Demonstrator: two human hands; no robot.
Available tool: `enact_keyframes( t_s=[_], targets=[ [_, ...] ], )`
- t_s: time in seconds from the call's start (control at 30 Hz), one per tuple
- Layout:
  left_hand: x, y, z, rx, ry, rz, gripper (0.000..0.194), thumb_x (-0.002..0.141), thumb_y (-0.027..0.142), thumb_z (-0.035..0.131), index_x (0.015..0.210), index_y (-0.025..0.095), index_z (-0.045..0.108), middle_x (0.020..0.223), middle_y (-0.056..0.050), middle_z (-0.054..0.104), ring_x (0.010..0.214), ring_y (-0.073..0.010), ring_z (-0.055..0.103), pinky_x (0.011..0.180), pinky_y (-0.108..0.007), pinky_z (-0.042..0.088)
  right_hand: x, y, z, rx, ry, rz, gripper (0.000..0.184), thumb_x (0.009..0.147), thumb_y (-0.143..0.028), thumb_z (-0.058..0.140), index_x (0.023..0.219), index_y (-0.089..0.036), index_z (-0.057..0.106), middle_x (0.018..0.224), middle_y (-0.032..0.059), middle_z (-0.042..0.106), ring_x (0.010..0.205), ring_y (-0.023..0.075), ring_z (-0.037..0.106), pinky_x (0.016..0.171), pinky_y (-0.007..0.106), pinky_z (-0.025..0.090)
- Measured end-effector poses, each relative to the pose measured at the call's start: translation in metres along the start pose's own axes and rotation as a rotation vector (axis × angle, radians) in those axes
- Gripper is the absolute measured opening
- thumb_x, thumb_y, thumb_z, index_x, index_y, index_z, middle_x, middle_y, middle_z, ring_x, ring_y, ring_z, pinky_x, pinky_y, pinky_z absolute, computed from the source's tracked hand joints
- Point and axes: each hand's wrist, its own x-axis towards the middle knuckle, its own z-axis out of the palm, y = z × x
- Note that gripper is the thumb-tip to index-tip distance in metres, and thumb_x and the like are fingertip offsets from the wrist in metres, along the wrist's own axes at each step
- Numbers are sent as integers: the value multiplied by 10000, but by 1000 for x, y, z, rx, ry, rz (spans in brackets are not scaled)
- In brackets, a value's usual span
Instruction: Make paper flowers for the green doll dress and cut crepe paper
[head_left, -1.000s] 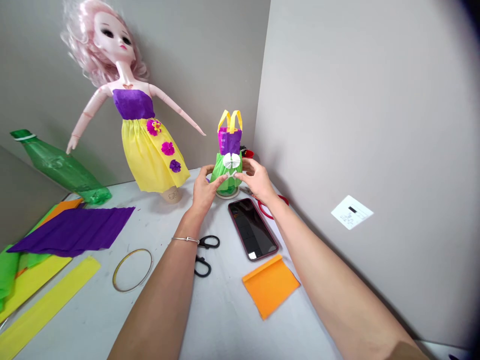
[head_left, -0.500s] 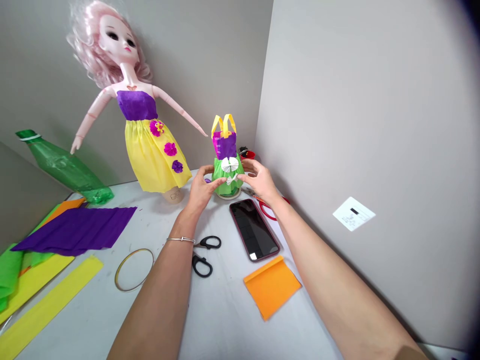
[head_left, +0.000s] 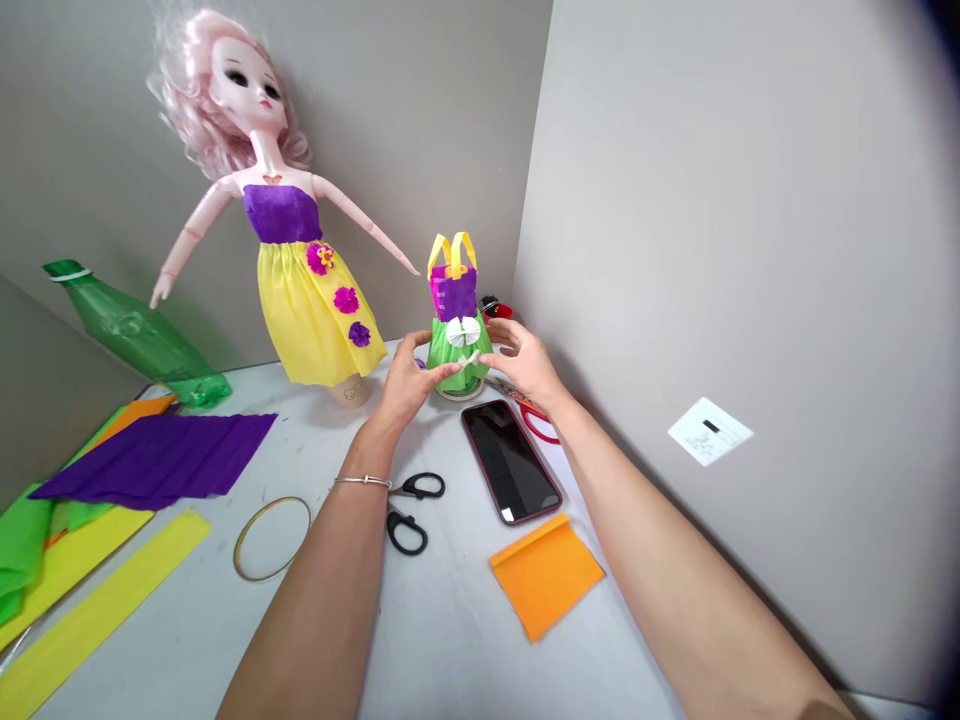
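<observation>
- Head view: I held a small dress (head_left: 454, 300) at the centre of the frame, upright, with yellow straps, a purple bodice and a green skirt.
- At the dress's left side was my left hand (head_left: 409, 380), half closed, its fingers curled round the edge of the skirt and its thumb stretched across the front.
- Opposite it was my right hand (head_left: 525, 365), also half closed on the skirt, its thumb meeting the right end of a small white bow (head_left: 469, 358); how hard either hand pressed, I could not tell.
- Just above my thumbs, a larger white bow (head_left: 463, 332) sat at the waist.
- Below centre, a phone (head_left: 511, 460) lay face up between my forearms, near red-handled scissors (head_left: 529, 422) and above an orange sheet (head_left: 547, 575).
- Beside my left wrist, which wore a silver bracelet (head_left: 364, 480), lay black-handled scissors (head_left: 405, 488), blades hidden by my arm.
- Upper left, a pink-haired doll (head_left: 281, 215) stood in purple and yellow.
- A green bottle (head_left: 142, 335) leaned at the left of the frame, above a purple sheet (head_left: 165, 460).
- Lower left, a yellow strip (head_left: 112, 610) and a gold bangle (head_left: 237, 548) lay apart on the pale table (head_left: 442, 640).
</observation>
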Motion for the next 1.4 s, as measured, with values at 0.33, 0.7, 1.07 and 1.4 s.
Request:
enact_keyframes(
  t_s=[0.33,0.7,1.07,1.4],
  targets=[
    [0,0,6,68,44,26,369,772,309,707,1093,167,593,1157,-107,666,1113,-265,592,975,-400,429,2,8,8,-2,9,-8,519,698,-289,761,1183,-228,586,1210,80,671,1110,237,628,973,412,470],
    [-1,-2,8,89,51,52,326,789,325,684,1071,185,600,1130,-82,674,1092,-260,596,963,-385,432,1,1,9,12,-11,-5,479,709,-273,750,1157,-209,595,1133,79,706,1078,239,644,947,412,469],
    [-2,2,7,100,46,45,304,788,307,677,1051,173,602,1110,-94,680,1074,-263,602,952,-388,439,1,2,8,13,-4,-2,478,707,-243,719,1166,-196,592,1088,82,713,1050,240,647,937,413,461],
    [-2,7,-3,62,54,9,323,746,389,730,981,201,613,1080,-64,681,1043,-249,609,941,-364,434,-1,-5,-2,81,-76,28,519,684,-118,565,1188,-236,591,1234,45,656,1154,219,594,950,353,486]
  ],
)
